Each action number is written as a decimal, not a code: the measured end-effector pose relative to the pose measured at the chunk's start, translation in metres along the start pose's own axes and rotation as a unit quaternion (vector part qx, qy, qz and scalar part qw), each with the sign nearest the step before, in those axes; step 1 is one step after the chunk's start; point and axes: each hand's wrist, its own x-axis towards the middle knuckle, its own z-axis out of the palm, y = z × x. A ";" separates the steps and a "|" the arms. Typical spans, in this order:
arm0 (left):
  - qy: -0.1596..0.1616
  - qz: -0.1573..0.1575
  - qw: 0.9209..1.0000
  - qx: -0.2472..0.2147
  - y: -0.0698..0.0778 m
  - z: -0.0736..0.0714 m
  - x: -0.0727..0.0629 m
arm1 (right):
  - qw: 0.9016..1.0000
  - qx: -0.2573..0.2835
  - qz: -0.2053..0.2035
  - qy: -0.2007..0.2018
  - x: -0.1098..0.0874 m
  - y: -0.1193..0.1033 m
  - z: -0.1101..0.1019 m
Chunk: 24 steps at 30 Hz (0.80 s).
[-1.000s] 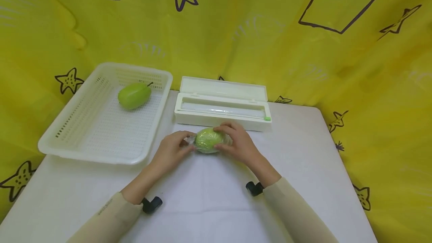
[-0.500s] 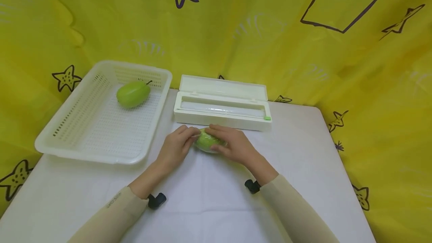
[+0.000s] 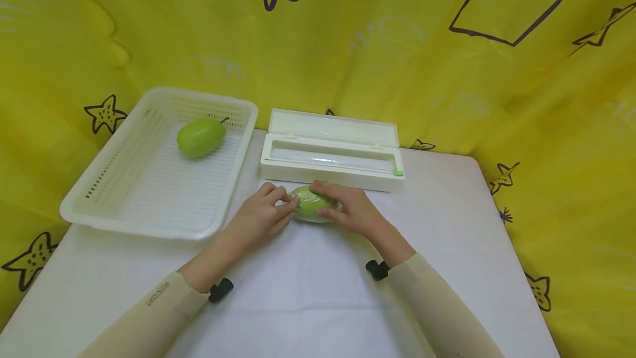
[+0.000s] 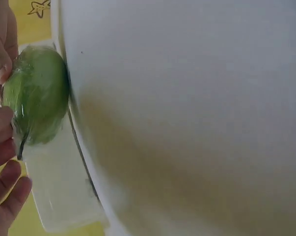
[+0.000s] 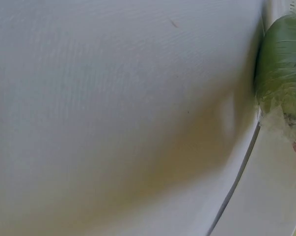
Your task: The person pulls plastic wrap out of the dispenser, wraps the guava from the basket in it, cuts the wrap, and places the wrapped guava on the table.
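Note:
A green oval fruit, wrapped in crinkled cling film, is between both hands over the middle of the table. In the left wrist view, a dark stem shows at the wrapped fruit's lower end. My right hand grips the fruit's right side, fingers on top and thumb at the near side. At the left end, my left hand pinches the film with bent fingers close against the fruit. Its other fingers stand off the fruit in the left wrist view.
Just behind the hands stands a white cling film box, lid up, with a roll inside and a green slider at its right end. On the left, a white plastic basket holds an unwrapped green fruit. A yellow curtain hangs behind.
My left fingers have shifted about the fruit's left end, folding the loose film there in against it. The right hand stays on the fruit, its fingers slightly shifted.

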 end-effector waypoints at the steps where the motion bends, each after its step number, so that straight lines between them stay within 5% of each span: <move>1: 0.003 -0.002 1.000 0.004 0.001 -0.001 0.000 | 1.000 0.001 0.000 -0.001 0.000 0.000 -0.001; 4: 0.022 -0.058 0.997 -0.049 0.006 -0.006 0.003 | 1.000 0.009 -0.001 -0.007 -0.003 0.002 -0.002; 7: 0.032 -0.156 0.978 -0.137 0.009 -0.011 0.009 | 1.000 0.027 0.001 -0.009 -0.008 0.004 -0.003; 10: -0.023 -0.239 0.955 -0.172 0.009 -0.012 0.017 | 0.999 0.035 0.001 -0.007 -0.012 0.005 -0.003; 12: -0.083 -0.259 0.950 -0.153 0.009 -0.010 0.022 | 1.000 0.027 -0.005 -0.009 -0.013 0.005 -0.003; 14: -0.131 -0.258 0.950 -0.114 0.008 -0.008 0.023 | 1.000 0.013 -0.009 -0.014 -0.012 0.004 -0.002; 17: -0.157 -0.239 0.957 -0.044 0.009 -0.007 0.020 | 1.000 0.000 -0.012 -0.018 -0.011 0.003 0.000; 20: -0.141 -0.207 0.968 -0.020 0.009 -0.005 0.017 | 1.000 -0.002 -0.014 -0.013 -0.010 0.002 0.001; 24: -0.086 -0.145 0.984 -0.050 0.007 -0.001 0.013 | 1.000 0.009 -0.013 -0.012 -0.010 0.003 0.001</move>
